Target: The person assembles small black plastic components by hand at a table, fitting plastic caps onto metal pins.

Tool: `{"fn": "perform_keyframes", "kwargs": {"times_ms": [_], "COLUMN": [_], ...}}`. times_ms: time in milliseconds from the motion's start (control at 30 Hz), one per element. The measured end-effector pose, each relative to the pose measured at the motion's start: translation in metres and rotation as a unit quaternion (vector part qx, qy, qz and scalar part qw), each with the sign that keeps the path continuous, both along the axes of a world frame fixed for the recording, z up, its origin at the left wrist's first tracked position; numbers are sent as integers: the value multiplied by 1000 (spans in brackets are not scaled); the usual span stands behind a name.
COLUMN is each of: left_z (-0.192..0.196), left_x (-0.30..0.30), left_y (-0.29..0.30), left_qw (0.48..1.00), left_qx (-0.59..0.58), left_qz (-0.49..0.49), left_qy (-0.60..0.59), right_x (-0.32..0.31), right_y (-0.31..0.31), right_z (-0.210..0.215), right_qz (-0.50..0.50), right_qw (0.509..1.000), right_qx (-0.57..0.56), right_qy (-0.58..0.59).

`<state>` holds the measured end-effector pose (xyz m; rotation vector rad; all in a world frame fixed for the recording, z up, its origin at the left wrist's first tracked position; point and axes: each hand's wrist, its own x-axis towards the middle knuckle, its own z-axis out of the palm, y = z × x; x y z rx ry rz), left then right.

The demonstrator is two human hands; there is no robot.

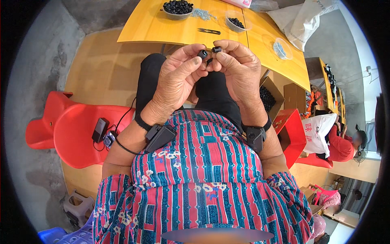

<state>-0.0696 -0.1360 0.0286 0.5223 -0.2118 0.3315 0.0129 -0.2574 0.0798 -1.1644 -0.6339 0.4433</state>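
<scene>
Both my hands are raised close together in front of the yellow table's near edge. My left hand (182, 73) is closed, pinching a small black cylindrical part (202, 54) with a hole in its end between thumb and fingertips. Right beside it, my right hand (239, 67) grips another small black part (216, 49) between thumb and forefinger. The two parts are a short gap apart. Past my fingertips on the table lies a pair of black tweezer-like snips (209, 31). My lower fingers are partly hidden behind the thumbs.
The yellow table (162, 28) holds a bowl of black rings (178, 8), a pile of small clear-blue pieces (202, 14), a tub of black parts (235, 24) and a tub of small pieces (281, 49). Red chairs (81, 134) stand left; a red box (290, 134) and a person (341, 144) are right.
</scene>
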Motion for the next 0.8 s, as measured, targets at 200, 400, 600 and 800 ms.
{"fn": "perform_keyframes", "kwargs": {"times_ms": [200,400,600,800], "left_z": [-2,-1,1,0], "left_x": [1,0,0,0], "left_y": [3,1,-1,-1], "left_qw": [1000,1000,1000,1000], "left_qx": [8,12,12,6], "left_qz": [-1,1,7,-1], "left_qy": [-15,-3,13,7], "right_x": [0,-1,-2,-1], "right_y": [0,0,-1,-2], "right_z": [1,0,1,0], "right_qz": [13,13,20,6], "right_qw": [1000,998,999,999], "right_qx": [4,7,21,5], "right_qy": [-28,-59,-34,-53]}}
